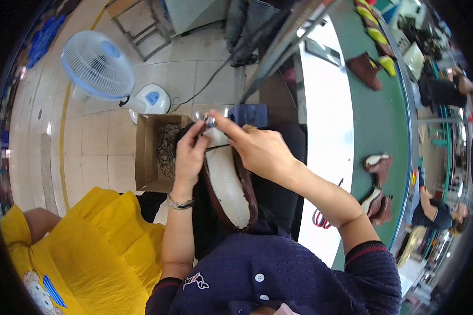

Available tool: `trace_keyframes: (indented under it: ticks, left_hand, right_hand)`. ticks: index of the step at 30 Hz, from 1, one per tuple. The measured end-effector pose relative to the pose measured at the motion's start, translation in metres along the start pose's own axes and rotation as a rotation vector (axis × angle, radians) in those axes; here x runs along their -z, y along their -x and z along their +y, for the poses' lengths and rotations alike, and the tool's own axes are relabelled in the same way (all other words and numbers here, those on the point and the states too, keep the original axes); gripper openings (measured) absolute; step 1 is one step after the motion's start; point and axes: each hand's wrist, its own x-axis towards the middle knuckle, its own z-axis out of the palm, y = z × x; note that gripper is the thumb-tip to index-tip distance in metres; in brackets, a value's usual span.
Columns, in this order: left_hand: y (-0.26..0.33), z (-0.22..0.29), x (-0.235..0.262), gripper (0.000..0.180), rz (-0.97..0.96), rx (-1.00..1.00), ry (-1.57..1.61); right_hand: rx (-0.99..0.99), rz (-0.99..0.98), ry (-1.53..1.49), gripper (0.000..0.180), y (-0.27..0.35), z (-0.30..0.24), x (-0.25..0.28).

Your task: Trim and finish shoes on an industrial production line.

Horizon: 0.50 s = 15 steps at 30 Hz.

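Observation:
A brown leather shoe (228, 184), its whitish sole side up, rests across my lap with the toe end pointing away from me. My left hand (190, 149) is closed on the left edge of the toe end, thumb over the sole. My right hand (268, 152) wraps the right edge, fingers curled and index finger reaching to the toe. A small shiny metal piece (210, 121) sits between the fingertips of both hands; its kind is unclear. Across the sole, below my fingers, runs a thin black cord (218, 147).
A cardboard box (146, 152) of dark tangled strands stands on the floor beyond my left hand, near a white-blue fan (98, 64). To the right, a white tabletop (328, 115) borders a green conveyor (355, 142) carrying brown shoes (378, 167). A person in yellow (100, 247) sits at left.

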Motion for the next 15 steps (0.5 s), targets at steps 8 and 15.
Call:
trace_keyframes:
  ticks: [8, 15]
  left_hand:
    - [0.045, 0.014, 0.005, 0.053, -0.008, -0.085, -0.093]
    - [0.075, -0.009, -0.003, 0.060, -0.065, -0.007, -0.398]
  right_hand:
    - [-0.478, 0.374, -0.482, 0.064, 0.087, 0.059, -0.032]
    - [-1.031, 0.555, -0.248, 0.063, 0.185, 0.149, -0.089]
